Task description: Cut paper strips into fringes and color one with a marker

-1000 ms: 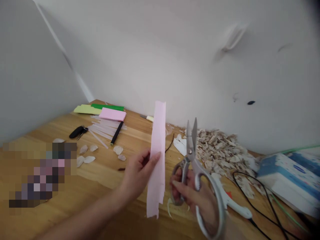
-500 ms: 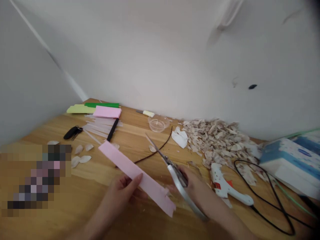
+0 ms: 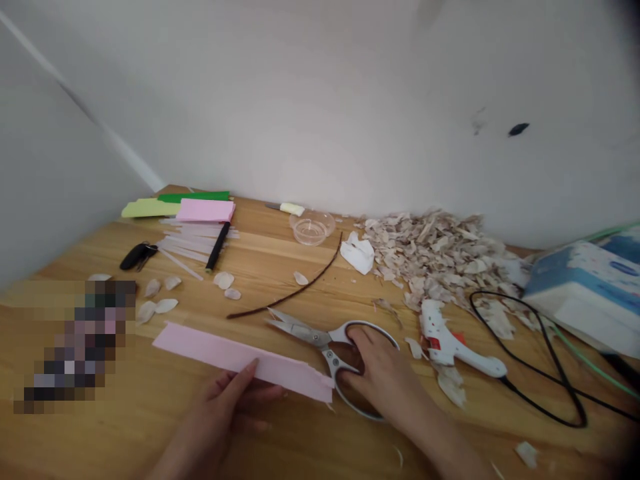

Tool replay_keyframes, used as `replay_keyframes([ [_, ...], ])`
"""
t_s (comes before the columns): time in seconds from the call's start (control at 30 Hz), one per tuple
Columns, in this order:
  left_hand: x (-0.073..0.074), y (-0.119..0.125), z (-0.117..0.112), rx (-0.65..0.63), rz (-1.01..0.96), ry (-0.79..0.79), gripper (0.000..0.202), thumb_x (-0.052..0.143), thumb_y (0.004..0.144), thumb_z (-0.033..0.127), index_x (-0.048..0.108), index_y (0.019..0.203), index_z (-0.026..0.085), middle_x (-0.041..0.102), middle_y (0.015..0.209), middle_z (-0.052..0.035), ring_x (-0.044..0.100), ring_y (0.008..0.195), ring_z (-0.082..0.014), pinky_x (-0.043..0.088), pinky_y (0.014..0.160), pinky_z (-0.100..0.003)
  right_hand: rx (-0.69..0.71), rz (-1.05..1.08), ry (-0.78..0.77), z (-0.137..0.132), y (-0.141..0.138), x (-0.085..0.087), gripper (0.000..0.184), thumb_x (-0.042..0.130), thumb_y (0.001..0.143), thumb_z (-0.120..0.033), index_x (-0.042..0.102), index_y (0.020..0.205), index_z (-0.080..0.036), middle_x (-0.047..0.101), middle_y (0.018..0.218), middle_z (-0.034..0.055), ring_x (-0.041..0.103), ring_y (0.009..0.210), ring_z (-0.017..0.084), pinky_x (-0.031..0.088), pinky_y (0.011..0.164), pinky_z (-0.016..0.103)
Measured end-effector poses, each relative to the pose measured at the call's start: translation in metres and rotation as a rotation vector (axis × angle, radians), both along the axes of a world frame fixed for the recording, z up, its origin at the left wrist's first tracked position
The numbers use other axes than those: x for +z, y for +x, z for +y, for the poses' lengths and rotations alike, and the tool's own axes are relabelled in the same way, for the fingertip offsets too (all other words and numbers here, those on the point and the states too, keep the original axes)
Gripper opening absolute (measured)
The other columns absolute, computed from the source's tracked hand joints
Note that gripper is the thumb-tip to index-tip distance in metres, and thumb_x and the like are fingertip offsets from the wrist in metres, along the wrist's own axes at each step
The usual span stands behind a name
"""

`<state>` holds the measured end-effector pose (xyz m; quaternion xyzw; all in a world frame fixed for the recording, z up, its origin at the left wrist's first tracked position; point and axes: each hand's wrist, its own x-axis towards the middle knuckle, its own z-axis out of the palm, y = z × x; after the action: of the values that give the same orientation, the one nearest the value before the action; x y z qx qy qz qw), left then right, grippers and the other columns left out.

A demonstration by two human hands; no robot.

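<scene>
Scissors (image 3: 318,338) have since lowered toward the counter (image 3: 285,440), right hand (image 3: 384,377) at their loops; I cannot tell whether that grip is closed. Left hand (image 3: 231,397) pinches the pink strip (image 3: 220,351), near side, left of the loops. I judge it light, limp, easily creased: hold mid-length.

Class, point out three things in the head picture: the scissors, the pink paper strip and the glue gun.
Scissors (image 3: 319,340): head view, on the pivot area.
Pink paper strip (image 3: 225,354): head view, on its flat face.
Glue gun (image 3: 445,341): head view, on its white body.
</scene>
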<state>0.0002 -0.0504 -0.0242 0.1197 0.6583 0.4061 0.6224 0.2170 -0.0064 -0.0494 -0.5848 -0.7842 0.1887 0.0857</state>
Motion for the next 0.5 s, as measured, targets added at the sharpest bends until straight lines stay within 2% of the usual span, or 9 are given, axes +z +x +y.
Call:
replay_keyframes([
  [0.17, -0.01, 0.003, -0.008, 0.02, -0.192, 0.022, 0.005, 0.056, 0.082, 0.016, 0.059, 0.079, 0.013, 0.072, 0.083, -0.0097, 0.068, 0.089, -0.0262, 0.054, 0.043, -0.023, 0.032, 0.055, 0.222, 0.008, 0.007, 0.0, 0.037, 0.062, 0.074, -0.016, 0.049, 0.108, -0.012, 0.052, 0.106, 0.0105, 0.048, 0.101, 0.025, 0.041, 0.086, 0.04],
  [0.27, -0.016, 0.0, -0.013, 0.004, -0.312, 0.021, 0.006, 0.056, 0.083, 0.016, 0.059, 0.083, 0.011, 0.071, 0.093, -0.0129, 0.066, 0.094, -0.0275, 0.055, 0.045, -0.025, 0.096, 0.126, 0.387, -0.005, 0.001, 0.011, 0.033, 0.053, 0.078, -0.012, 0.048, 0.111, -0.014, 0.049, 0.11, 0.011, 0.044, 0.105, 0.024, 0.04, 0.089, 0.04],
  [0.33, -0.018, -0.004, -0.015, -0.006, -0.353, 0.009, 0.007, 0.055, 0.083, 0.016, 0.059, 0.085, 0.011, 0.071, 0.096, -0.0138, 0.066, 0.095, -0.0275, 0.055, 0.045, -0.024, 0.184, 0.185, 0.409, -0.021, -0.01, 0.015, 0.025, 0.052, 0.08, -0.015, 0.051, 0.105, -0.017, 0.051, 0.106, 0.0079, 0.046, 0.1, 0.022, 0.042, 0.085, 0.036],
  [0.43, -0.017, -0.01, -0.018, -0.022, -0.356, -0.029, 0.009, 0.057, 0.082, 0.019, 0.059, 0.085, 0.011, 0.071, 0.093, -0.0129, 0.066, 0.092, -0.0268, 0.054, 0.044, -0.024, 0.328, 0.159, 0.484, -0.044, -0.029, 0.007, 0.023, 0.044, 0.082, -0.011, 0.054, 0.103, -0.015, 0.057, 0.098, 0.0068, 0.049, 0.093, 0.022, 0.042, 0.084, 0.036],
  [0.5, -0.016, -0.014, -0.023, -0.055, -0.341, -0.057, 0.013, 0.06, 0.079, 0.023, 0.06, 0.084, 0.012, 0.072, 0.091, -0.012, 0.067, 0.089, -0.0257, 0.053, 0.045, -0.024, 0.335, 0.151, 0.513, -0.052, -0.038, -0.005, 0.026, 0.039, 0.083, -0.007, 0.055, 0.102, -0.014, 0.058, 0.094, 0.0062, 0.05, 0.088, 0.021, 0.041, 0.082, 0.036],
])
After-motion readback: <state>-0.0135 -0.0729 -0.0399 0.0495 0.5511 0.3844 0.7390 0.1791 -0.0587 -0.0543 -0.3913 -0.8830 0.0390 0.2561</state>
